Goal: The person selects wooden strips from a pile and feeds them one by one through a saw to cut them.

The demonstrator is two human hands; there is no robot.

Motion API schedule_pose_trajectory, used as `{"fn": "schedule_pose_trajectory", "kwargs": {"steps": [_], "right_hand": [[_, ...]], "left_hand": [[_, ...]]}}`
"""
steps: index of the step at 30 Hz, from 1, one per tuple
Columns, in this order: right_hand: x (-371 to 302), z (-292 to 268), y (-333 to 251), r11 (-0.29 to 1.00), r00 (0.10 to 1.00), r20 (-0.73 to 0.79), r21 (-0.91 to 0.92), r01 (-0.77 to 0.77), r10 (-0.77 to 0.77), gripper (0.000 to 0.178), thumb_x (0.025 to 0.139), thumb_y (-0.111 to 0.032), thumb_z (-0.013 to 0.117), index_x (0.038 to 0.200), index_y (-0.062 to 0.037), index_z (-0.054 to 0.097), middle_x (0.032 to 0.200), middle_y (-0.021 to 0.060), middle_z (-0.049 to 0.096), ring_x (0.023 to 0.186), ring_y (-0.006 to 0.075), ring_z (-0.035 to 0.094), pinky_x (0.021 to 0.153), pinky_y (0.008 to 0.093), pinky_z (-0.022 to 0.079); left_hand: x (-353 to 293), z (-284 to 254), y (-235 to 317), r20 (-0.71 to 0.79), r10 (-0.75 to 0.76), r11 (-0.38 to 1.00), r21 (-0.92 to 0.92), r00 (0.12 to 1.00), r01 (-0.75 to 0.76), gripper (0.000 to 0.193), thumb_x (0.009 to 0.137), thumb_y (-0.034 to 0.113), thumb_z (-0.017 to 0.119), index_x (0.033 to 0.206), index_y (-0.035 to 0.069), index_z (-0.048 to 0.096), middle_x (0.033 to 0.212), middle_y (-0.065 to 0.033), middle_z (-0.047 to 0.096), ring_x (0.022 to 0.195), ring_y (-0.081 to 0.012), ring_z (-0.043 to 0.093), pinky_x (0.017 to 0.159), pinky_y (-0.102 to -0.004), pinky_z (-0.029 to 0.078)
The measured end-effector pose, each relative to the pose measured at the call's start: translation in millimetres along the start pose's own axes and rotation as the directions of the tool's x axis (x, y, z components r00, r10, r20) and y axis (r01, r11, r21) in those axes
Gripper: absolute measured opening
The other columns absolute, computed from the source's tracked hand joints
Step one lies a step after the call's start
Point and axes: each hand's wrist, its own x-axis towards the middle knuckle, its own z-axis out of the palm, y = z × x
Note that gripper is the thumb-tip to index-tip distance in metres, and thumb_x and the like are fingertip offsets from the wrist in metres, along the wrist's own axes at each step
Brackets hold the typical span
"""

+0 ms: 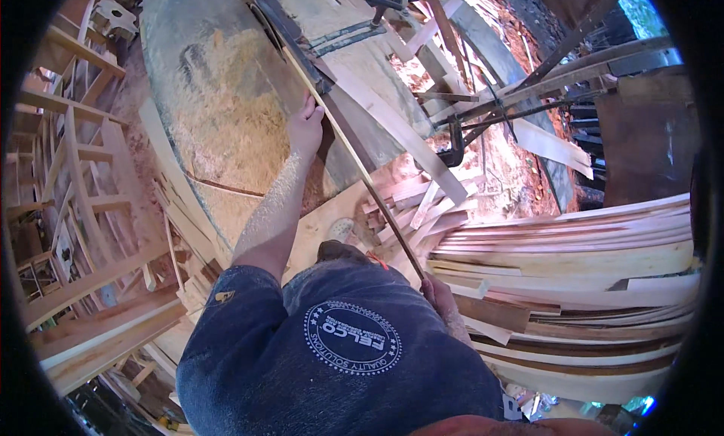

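Note:
A long, thin wooden strip runs slantwise from the saw table down toward my right side. It lies along a dark metal guide at the far end. My left hand rests by the guide's near end, fingers closed against the strip's edge. Sawdust coats my left forearm. Beside my waist, my right hand grips the strip's near end, its fingers partly hidden by the strip and my shirt. A heap of sawdust covers much of the table left of the strip.
A flat board lies right of the guide, near a dark clamp. Long planks are stacked at my right. Wooden frames stand along the left, and offcuts lie beyond my right hand.

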Motion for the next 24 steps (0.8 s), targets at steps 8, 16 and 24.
{"fn": "schedule_pose_trajectory", "kwargs": {"steps": [8,16,24], "right_hand": [[8,11,-4,0.999,1.0,0.003,0.047,-0.001,0.001,0.058,0.108,-0.055,0.035,0.128,-0.0092,0.064,0.088,0.021,0.067,0.084,0.0365,0.068,0.078,0.045,0.052],[18,17,-4,0.985,0.998,-0.031,0.165,0.055,-0.05,0.07,0.104,-0.065,0.043,0.134,-0.0058,0.064,0.085,0.0099,0.066,0.081,0.02,0.061,0.075,0.0381,0.051],[24,5,-49,0.977,0.995,0.05,0.195,-0.089,0.081,0.069,0.105,-0.065,0.04,0.132,-0.0066,0.063,0.095,0.0108,0.068,0.092,0.021,0.062,0.086,0.0367,0.049]], "left_hand": [[12,-9,-8,-0.004,-0.012,0.999,-0.05,1.0,0.012,0.049,0.099,0.007,0.058,0.145,-0.008,0.049,0.16,-0.0163,0.043,0.147,-0.0234,0.041,0.122,-0.0321,0.028],[16,-15,9,0.017,-0.026,0.999,0.033,1.0,0.025,0.048,0.099,0.006,0.058,0.144,-0.009,0.05,0.157,-0.0186,0.045,0.148,-0.0215,0.039,0.121,-0.0306,0.027],[41,-16,-17,0.005,-0.013,0.998,-0.067,1.0,0.014,0.045,0.098,0.008,0.062,0.139,-0.008,0.055,0.155,-0.0169,0.048,0.144,-0.0164,0.044,0.117,-0.027,0.032]]}}
